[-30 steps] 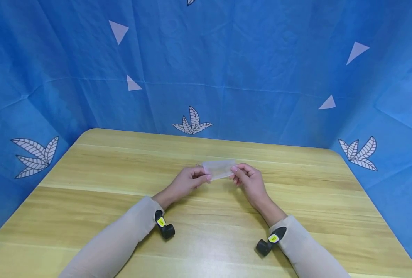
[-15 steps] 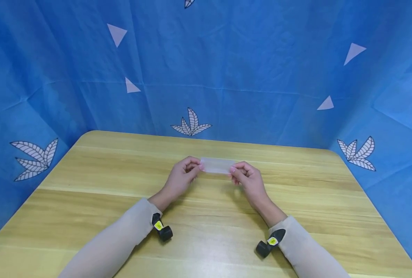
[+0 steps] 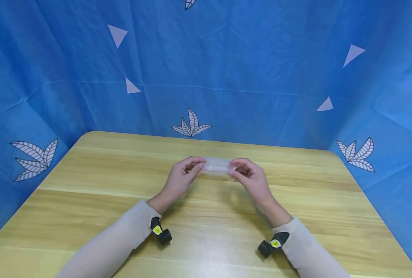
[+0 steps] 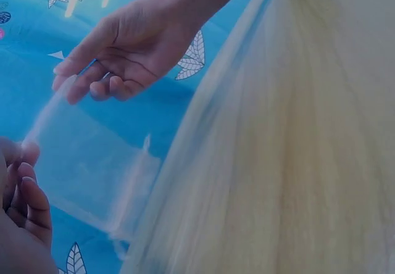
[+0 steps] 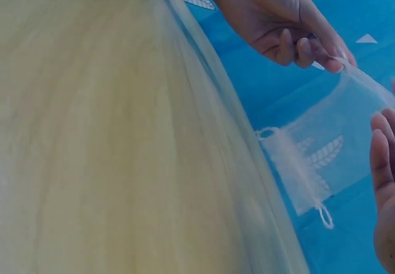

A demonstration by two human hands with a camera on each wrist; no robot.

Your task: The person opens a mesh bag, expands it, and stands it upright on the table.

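Right hand (image 3: 254,183) shifted slightly rightward, left hand (image 3: 179,178) nearly unmoved; grip of each pinching translucent pouch (image 3: 218,165) above table (image 3: 115,173).

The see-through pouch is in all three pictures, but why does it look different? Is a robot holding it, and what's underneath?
No robot here! Those are a person's two bare hands. The left hand and the right hand each pinch one end of a see-through drawstring pouch.

The widest picture comes from a camera on the person's head, looking forward and down. The other two come from the left wrist camera and the right wrist camera. They see the same pouch close up from different sides, so it looks turned around.

Underneath is a wood-grain table. The pouch isn't lying on it; it's held up above. Behind it all hangs a blue curtain with leaves and triangles.
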